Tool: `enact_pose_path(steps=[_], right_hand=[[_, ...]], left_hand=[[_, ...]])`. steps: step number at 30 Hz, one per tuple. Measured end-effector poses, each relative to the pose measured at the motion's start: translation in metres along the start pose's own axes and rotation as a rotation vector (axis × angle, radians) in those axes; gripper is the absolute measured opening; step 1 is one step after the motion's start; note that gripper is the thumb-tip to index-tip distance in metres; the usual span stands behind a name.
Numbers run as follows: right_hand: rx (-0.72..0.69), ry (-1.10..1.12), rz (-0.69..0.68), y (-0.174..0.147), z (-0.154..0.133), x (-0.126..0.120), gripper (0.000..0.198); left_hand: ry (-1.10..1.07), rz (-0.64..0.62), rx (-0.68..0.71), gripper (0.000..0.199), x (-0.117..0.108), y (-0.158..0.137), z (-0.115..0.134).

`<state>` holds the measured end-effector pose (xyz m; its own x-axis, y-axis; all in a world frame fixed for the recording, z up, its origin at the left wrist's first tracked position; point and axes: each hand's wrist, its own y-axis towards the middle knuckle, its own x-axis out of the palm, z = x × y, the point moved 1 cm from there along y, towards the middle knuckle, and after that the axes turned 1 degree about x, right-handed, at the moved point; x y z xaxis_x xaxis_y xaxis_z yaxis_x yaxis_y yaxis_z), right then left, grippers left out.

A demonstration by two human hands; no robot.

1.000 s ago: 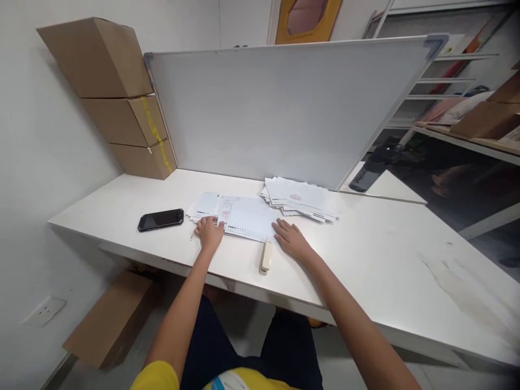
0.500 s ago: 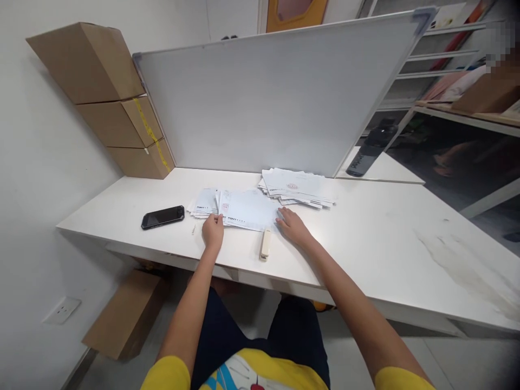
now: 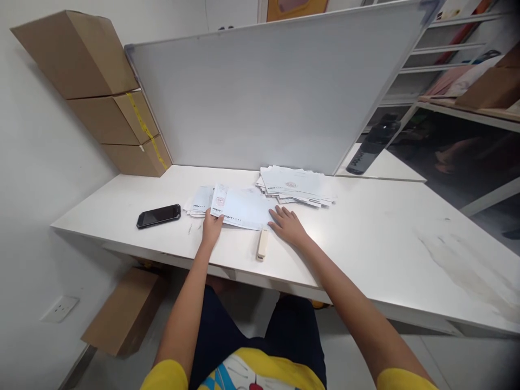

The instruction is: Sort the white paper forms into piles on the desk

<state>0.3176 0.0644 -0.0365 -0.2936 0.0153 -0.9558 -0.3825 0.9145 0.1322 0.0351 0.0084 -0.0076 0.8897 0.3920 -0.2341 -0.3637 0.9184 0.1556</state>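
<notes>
A white printed sheet [image 3: 244, 207] lies on the white table [image 3: 365, 244] in front of me. My left hand [image 3: 212, 227] pinches its near left corner, which is lifted a little. My right hand [image 3: 286, 225] lies flat on the table, fingers spread, touching the sheet's near right edge. A cream stapler [image 3: 262, 245] rests between my hands near the table's front edge. A small fan of papers [image 3: 199, 202] sits left of the sheet. A thicker stack of papers [image 3: 296, 186] lies behind my right hand.
A black phone [image 3: 158, 215] lies left of the papers. A whiteboard [image 3: 268, 92] leans upright at the table's back. Three cardboard boxes [image 3: 109, 103] are stacked at the back left. Another box [image 3: 125, 311] sits on the floor. Shelving [image 3: 455, 81] stands at the right.
My left hand has gripped the sheet's left corner and raised it slightly. The sheet has shifted a little leftwards. My right hand stays at its right edge. The camera tilted a bit.
</notes>
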Motion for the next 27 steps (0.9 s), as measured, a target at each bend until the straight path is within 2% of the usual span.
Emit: enact_pose_path(steps=[4, 6, 10, 13, 16, 21, 27], right_hand=[[0.002, 0.081, 0.035, 0.001, -0.001, -0.002, 0.064], [0.061, 0.218, 0.069, 0.002, 0.002, -0.004, 0.072], [0.153, 0.780, 0.151, 0.003, 0.009, -0.007, 0.078], [0.127, 1.140, 0.317, 0.000, 0.011, -0.012, 0.078], [0.076, 1.377, 0.434, -0.005, 0.009, -0.018, 0.068], [0.136, 1.479, 0.485, -0.012, 0.008, -0.026, 0.030], [0.175, 1.468, 0.460, -0.012, 0.015, -0.025, 0.019]], left_hand=[[-0.190, -0.089, 0.000, 0.042, 0.001, -0.001, 0.004], [-0.297, -0.135, 0.007, 0.047, 0.002, -0.005, 0.007], [-0.434, -0.226, -0.037, 0.055, 0.003, -0.011, 0.010], [-0.477, -0.204, -0.059, 0.056, 0.002, -0.010, 0.009], [-0.529, -0.186, -0.079, 0.056, 0.002, -0.010, 0.009], [-0.557, -0.291, -0.073, 0.052, 0.003, -0.014, 0.016], [-0.353, -0.321, -0.067, 0.053, 0.005, -0.017, 0.016]])
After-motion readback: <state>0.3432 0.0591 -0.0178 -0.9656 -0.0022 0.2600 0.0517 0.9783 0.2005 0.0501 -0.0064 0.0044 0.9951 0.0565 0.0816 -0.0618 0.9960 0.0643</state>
